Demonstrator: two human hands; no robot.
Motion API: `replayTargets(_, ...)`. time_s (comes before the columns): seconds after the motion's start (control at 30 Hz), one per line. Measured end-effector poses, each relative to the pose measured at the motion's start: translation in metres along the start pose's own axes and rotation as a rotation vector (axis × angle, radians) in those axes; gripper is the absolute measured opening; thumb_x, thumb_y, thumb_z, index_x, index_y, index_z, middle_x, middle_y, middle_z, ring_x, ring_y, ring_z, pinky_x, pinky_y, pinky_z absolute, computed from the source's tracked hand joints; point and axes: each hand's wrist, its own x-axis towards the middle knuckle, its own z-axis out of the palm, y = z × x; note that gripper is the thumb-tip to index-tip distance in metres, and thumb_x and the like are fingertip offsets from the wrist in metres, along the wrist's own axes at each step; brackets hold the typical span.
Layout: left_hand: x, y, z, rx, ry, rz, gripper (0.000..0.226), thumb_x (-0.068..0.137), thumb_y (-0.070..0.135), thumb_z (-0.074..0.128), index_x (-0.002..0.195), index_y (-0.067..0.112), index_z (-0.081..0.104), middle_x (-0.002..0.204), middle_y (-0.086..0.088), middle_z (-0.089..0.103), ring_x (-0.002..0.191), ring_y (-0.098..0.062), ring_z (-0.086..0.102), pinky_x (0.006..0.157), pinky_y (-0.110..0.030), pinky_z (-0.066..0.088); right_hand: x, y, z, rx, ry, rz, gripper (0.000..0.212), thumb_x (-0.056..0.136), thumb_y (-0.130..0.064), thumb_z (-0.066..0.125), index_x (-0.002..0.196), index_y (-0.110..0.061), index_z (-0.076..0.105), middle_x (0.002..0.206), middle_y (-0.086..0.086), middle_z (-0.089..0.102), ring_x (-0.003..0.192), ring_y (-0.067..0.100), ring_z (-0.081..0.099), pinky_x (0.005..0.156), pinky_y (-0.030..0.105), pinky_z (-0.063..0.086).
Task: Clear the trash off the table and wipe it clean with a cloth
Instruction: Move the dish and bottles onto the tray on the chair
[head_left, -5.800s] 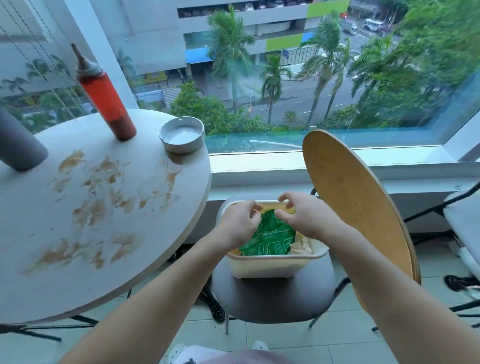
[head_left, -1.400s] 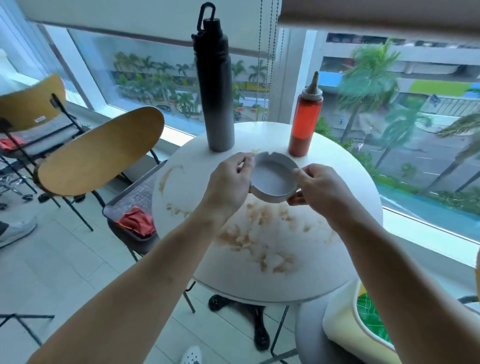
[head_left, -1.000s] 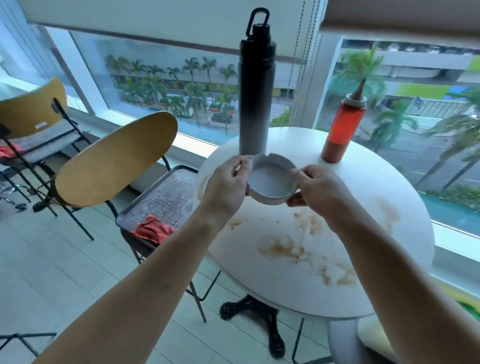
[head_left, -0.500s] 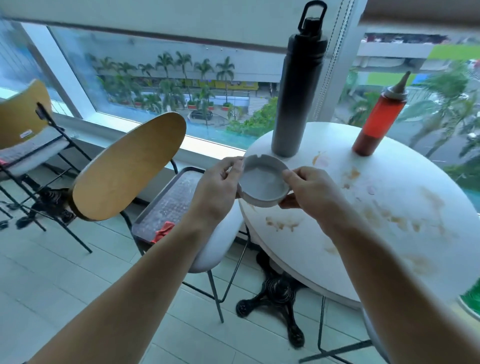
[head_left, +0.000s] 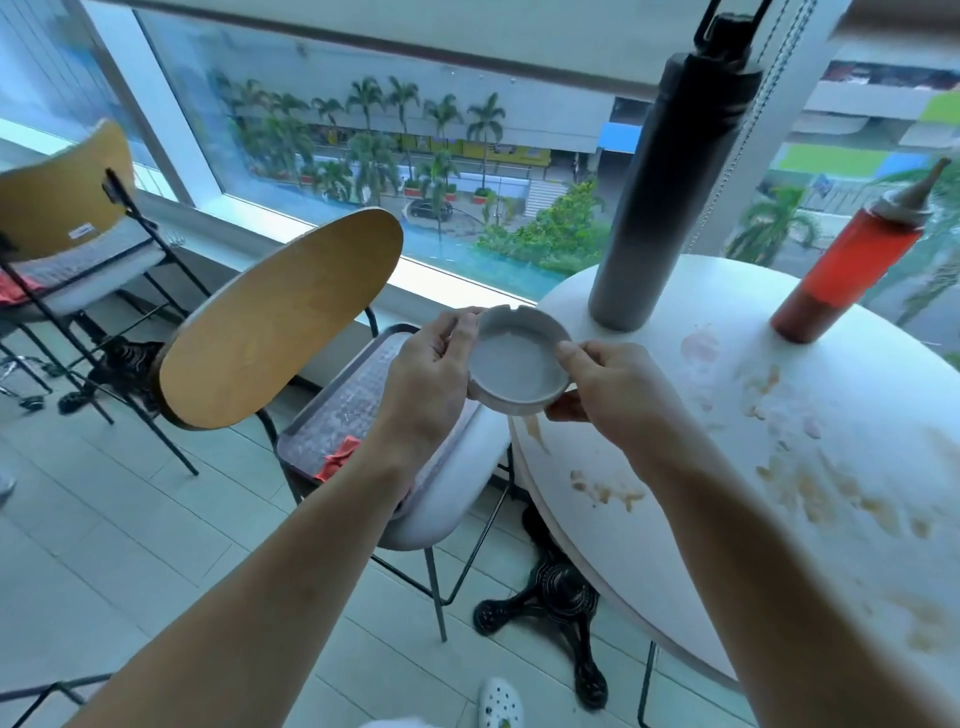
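Holding a round white ceramic ashtray (head_left: 518, 366) between them, both hands pinch its rim: the left hand (head_left: 428, 374) on the left side, the right hand (head_left: 613, 387) on the right. The ashtray hangs in the air, mouth up, over the left edge of the round white table (head_left: 779, 493), which is smeared with brown stains (head_left: 810, 483). A tall dark grey bottle (head_left: 670, 182) and a red squeeze bottle (head_left: 852, 260) stand near the far edge; no writing is legible. Just left, a chair (head_left: 280, 317) carries a dark tray (head_left: 343, 410) with a red cloth (head_left: 337, 457).
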Motion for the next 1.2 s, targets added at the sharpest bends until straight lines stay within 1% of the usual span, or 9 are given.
replayTargets(0.2,0.021,-0.012,-0.011,-0.024,-0.011,-0.005,0.030,0.106,0.047,0.044,0.118,0.036,0.070,0.100,0.008,0.073,0.094,-0.012,0.070,0.084,-0.047,0.061,0.017,-0.007,0.015,0.003,0.004,-0.001,0.029,0.105,-0.028,0.052,0.097,-0.007,0.071,0.077,0.013,0.074,0.064,0.024,0.075,0.078,0.047,0.063)
replayTargets(0.4,0.058,-0.026,-0.034,-0.088,-0.040,0.004,0.027,0.106,0.042,0.045,0.108,0.040,0.071,0.099,0.008,0.075,0.098,-0.018,0.071,0.086,-0.054,0.059,0.040,-0.017,0.047,0.042,0.042,0.031,0.030,0.105,-0.032,0.052,0.096,-0.010,0.071,0.083,0.011,0.076,0.069,0.025,0.077,0.084,0.048,0.062)
replayTargets(0.6,0.107,-0.043,-0.074,-0.084,-0.142,-0.006,0.029,0.104,0.045,0.044,0.110,0.039,0.072,0.100,0.002,0.076,0.098,-0.023,0.072,0.087,-0.059,0.057,0.068,-0.032,0.097,0.063,0.149,0.043,0.032,0.103,-0.033,0.054,0.089,-0.011,0.072,0.076,0.010,0.076,0.067,0.027,0.076,0.082,0.052,0.061)
replayTargets(0.73,0.141,-0.056,-0.102,-0.050,-0.177,-0.011,0.027,0.108,0.036,0.046,0.112,0.032,0.073,0.091,0.007,0.074,0.085,-0.015,0.071,0.075,-0.047,0.059,0.085,-0.041,0.135,0.057,0.193,0.069,0.033,0.106,-0.028,0.049,0.092,-0.008,0.072,0.087,0.017,0.075,0.071,0.027,0.076,0.079,0.043,0.063)
replayTargets(0.8,0.154,-0.066,-0.112,-0.042,-0.210,-0.020,0.027,0.107,0.036,0.047,0.113,0.032,0.073,0.093,0.006,0.074,0.089,-0.019,0.071,0.076,-0.049,0.060,0.094,-0.040,0.151,0.042,0.211,0.084,0.034,0.106,-0.027,0.048,0.097,-0.005,0.072,0.090,0.016,0.075,0.072,0.026,0.076,0.076,0.040,0.064)
replayTargets(0.87,0.167,-0.077,-0.121,-0.034,-0.245,-0.027,0.027,0.107,0.036,0.047,0.114,0.031,0.072,0.096,0.005,0.074,0.093,-0.023,0.071,0.077,-0.050,0.061,0.105,-0.034,0.166,0.025,0.224,0.103,0.035,0.106,-0.029,0.048,0.096,-0.006,0.072,0.086,0.015,0.075,0.071,0.025,0.076,0.076,0.043,0.063)
replayTargets(1.0,0.187,-0.103,-0.130,-0.028,-0.275,-0.044,0.027,0.108,0.030,0.046,0.116,0.028,0.072,0.095,0.017,0.072,0.089,-0.010,0.070,0.069,-0.034,0.062,0.128,-0.019,0.189,-0.030,0.235,0.134,0.036,0.105,-0.032,0.046,0.091,-0.009,0.070,0.080,0.012,0.074,0.066,0.020,0.075,0.077,0.048,0.063)
replayTargets(1.07,0.197,-0.119,-0.132,-0.013,-0.289,-0.066,0.027,0.108,0.029,0.047,0.117,0.027,0.072,0.094,0.014,0.072,0.087,-0.005,0.069,0.066,-0.027,0.060,0.140,-0.013,0.199,-0.055,0.238,0.153,0.037,0.106,-0.031,0.046,0.089,-0.007,0.069,0.081,0.014,0.071,0.065,0.021,0.074,0.074,0.045,0.063)
replayTargets(1.2,0.216,-0.152,-0.133,0.017,-0.332,-0.148,0.025,0.107,0.032,0.048,0.120,0.028,0.070,0.109,0.002,0.071,0.097,-0.014,0.070,0.067,-0.023,0.057,0.165,0.007,0.216,-0.117,0.237,0.200,0.039,0.104,-0.033,0.046,0.085,-0.005,0.066,0.074,0.014,0.070,0.059,0.018,0.073,0.076,0.051,0.060)
